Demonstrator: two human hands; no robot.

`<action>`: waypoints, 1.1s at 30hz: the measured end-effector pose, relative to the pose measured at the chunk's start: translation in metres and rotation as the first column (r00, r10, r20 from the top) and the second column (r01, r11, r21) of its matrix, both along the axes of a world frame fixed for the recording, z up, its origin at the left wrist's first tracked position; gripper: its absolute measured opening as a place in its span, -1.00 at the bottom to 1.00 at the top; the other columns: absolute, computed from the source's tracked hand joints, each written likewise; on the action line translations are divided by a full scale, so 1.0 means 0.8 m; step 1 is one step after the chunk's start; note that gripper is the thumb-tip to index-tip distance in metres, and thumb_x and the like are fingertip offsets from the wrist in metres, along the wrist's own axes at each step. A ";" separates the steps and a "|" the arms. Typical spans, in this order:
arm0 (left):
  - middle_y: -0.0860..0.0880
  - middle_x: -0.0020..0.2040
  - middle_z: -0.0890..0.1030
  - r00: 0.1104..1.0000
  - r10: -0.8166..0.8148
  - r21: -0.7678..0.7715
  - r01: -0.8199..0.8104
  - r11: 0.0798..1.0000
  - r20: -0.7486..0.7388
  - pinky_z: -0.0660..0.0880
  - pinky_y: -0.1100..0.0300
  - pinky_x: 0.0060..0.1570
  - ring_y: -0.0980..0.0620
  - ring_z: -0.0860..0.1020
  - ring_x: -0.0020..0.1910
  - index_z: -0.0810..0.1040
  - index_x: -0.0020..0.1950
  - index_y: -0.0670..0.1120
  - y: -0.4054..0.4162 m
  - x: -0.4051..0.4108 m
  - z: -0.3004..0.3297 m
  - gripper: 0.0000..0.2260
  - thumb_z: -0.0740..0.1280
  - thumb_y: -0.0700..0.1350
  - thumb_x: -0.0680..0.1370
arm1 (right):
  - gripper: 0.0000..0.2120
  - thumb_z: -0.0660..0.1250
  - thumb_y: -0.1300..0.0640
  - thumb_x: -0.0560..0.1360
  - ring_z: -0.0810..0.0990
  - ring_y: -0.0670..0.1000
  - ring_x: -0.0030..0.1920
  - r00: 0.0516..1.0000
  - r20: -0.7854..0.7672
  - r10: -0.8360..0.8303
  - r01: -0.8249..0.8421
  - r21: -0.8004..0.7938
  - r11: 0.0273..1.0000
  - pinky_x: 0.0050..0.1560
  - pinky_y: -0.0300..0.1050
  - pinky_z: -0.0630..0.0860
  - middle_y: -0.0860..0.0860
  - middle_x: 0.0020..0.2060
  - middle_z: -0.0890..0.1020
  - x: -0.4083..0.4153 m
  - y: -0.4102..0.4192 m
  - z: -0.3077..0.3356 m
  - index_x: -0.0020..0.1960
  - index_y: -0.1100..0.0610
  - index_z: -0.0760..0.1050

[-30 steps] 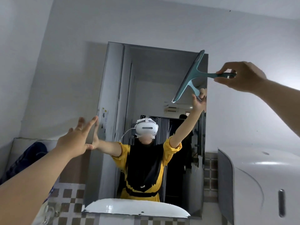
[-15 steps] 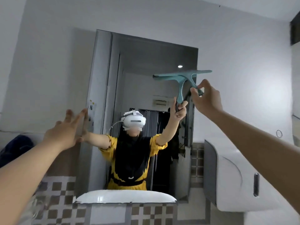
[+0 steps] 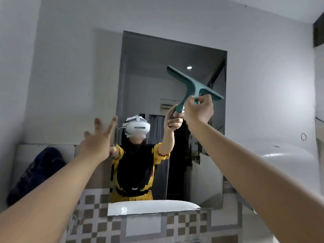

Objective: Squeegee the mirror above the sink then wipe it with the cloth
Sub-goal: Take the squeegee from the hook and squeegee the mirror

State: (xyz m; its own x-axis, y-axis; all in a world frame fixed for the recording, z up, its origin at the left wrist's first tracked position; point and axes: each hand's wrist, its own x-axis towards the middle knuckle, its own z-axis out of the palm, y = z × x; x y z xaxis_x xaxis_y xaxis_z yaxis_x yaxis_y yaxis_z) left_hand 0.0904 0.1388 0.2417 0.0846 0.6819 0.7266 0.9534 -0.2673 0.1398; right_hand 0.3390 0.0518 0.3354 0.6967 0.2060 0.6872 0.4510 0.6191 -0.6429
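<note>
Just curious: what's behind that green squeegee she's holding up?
Behind the squeegee, held by the right hand, is the mirror. The blade hides that strip of glass, so whether they touch is unclear.

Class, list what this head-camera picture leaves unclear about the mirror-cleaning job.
- Teal plastic squeegee: contact between its blade and the wall mirror is not shown; its handle is hidden in the right hand.
- Dark blue cloth bundle: blurred, partly behind the left forearm.
- White sink: its basin is out of sight.
</note>
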 end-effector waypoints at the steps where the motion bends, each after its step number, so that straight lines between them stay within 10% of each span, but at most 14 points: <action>1: -0.18 0.53 -0.23 1.000 -0.001 -0.010 0.001 1.000 0.009 0.58 -0.12 -0.10 -0.40 0.36 0.19 -0.43 0.37 0.33 -0.001 0.000 0.000 -0.05 0.34 -0.11 0.47 | -0.89 0.26 0.13 0.54 0.36 -0.17 -0.41 1.000 -0.017 0.022 -0.022 0.008 1.000 -0.46 -0.42 0.34 -0.12 -0.34 0.40 -0.015 0.003 -0.002 -0.06 0.17 0.40; 8: -0.16 0.53 -0.28 0.999 -0.004 -0.058 0.007 0.998 0.051 0.52 -0.14 0.04 -0.44 0.04 0.44 -0.45 0.37 0.31 -0.004 0.002 0.002 -0.05 0.36 -0.01 0.50 | -0.89 0.26 0.17 0.57 0.37 -0.19 -0.41 0.978 -0.056 0.202 -0.200 0.029 0.979 -0.53 -0.49 0.32 -0.11 -0.33 0.39 -0.123 0.012 -0.015 -0.01 0.19 0.36; 15: -0.17 0.54 -0.26 0.998 -0.022 -0.044 0.024 0.999 0.054 0.50 -0.13 0.09 -0.45 0.03 0.44 -0.41 0.42 0.27 -0.004 0.002 -0.002 -0.10 0.34 -0.02 0.52 | -0.85 0.27 0.09 0.55 0.61 0.12 -0.29 0.961 0.068 0.268 -0.267 -0.032 0.963 -0.28 0.04 0.62 -0.10 -0.30 0.45 -0.195 0.021 -0.043 -0.03 0.15 0.35; 27: -0.21 0.52 -0.29 0.997 -0.064 -0.037 0.066 0.997 0.038 0.52 -0.16 0.05 -0.51 0.00 0.42 -0.42 0.41 0.27 0.001 -0.001 -0.001 -0.11 0.31 -0.02 0.53 | -0.79 0.34 -0.07 0.50 0.54 -0.05 -0.41 0.843 0.531 -0.080 0.191 -0.157 0.969 -0.44 -0.20 0.44 -0.08 -0.33 0.60 -0.089 0.013 -0.072 0.08 0.00 0.51; 33: -0.26 0.52 -0.23 0.990 -0.124 -0.016 0.124 0.992 -0.063 0.43 -0.26 0.19 -0.49 -0.05 0.43 -0.38 0.42 0.30 0.004 -0.015 -0.023 -0.18 0.27 0.07 0.54 | -0.75 0.35 -0.11 0.47 0.60 0.00 -0.19 0.749 0.651 -0.124 0.297 -0.162 0.941 -0.20 -0.04 0.59 -0.13 -0.23 0.62 -0.033 -0.006 -0.049 0.12 -0.09 0.55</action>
